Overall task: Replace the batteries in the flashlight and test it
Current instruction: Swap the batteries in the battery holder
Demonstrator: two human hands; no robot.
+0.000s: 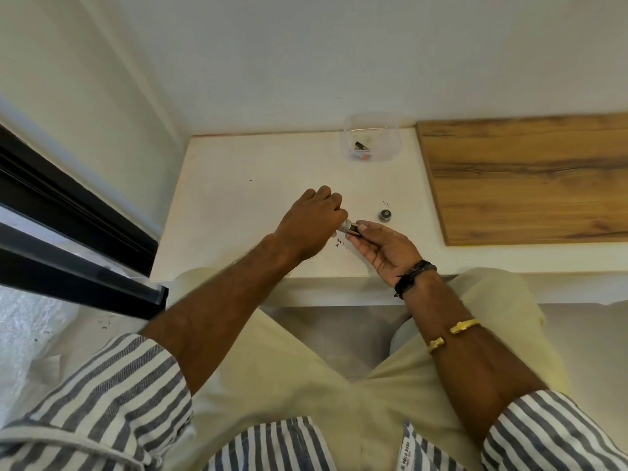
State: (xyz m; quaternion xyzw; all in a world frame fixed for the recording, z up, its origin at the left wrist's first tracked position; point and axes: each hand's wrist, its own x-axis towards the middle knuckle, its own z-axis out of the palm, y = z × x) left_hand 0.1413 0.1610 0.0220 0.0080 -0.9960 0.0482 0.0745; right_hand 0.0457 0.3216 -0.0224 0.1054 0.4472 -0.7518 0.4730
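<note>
- The left hand (316, 215) is curled round the flashlight (344, 226), hiding most of it. Only a silvery end shows past the knuckles, pointing toward the other hand, probably so the opening faces the incoming piece.
- The right hand (384, 246) lies palm up, thumb and fingertips pinching a short dark cylinder (353, 229) against that silvery end. It looks like a battery going in, though it is too small to be sure.
- Both hands hover just above the worktop (238, 198), likely so a dropped part would not fall far.
- The round dark cap (385, 215) sits on the worktop just beyond the right hand, apart from the flashlight. The body is therefore open, and the cap lies near for refitting.
- A clear container (394, 144) stands farther back by the wall, holding a black battery (359, 145) and something orange. Whether these are fresh or spent I cannot tell.
- Judged from this, the task is midway: closing and testing remain.
</note>
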